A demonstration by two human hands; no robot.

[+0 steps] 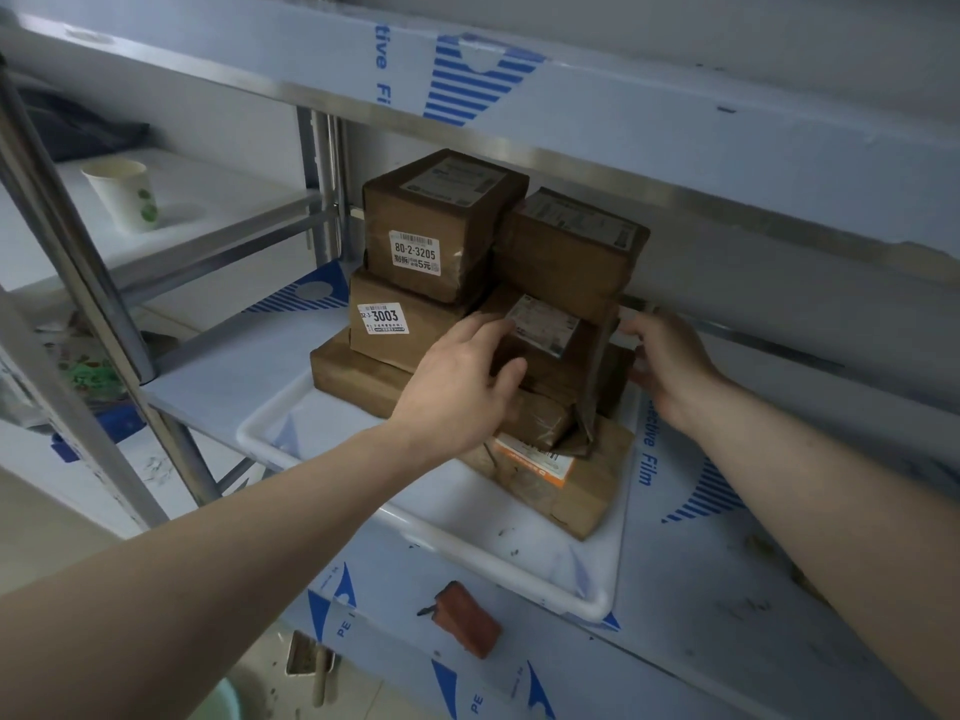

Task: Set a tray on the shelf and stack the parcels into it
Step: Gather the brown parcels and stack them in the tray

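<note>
A white tray (436, 517) lies on the middle shelf (727, 589). Several brown parcels are stacked in it. The top left parcel (436, 226) carries a label 80-2-3205, and under it lies one marked 3003 (395, 324). A flat parcel (561, 480) with an orange label lies at the front. A middle parcel (550, 345) with a white label sits between my hands. My left hand (462, 387) presses on its left side with the fingers spread. My right hand (670, 366) holds its right end, near a dark parcel (566, 252) on top.
A paper cup (127, 194) stands on a neighbouring shelf at the left. A red-brown block (467, 615) lies on the shelf in front of the tray. The upper shelf (571, 96) hangs low over the stack. A steel upright (72, 252) stands at the left.
</note>
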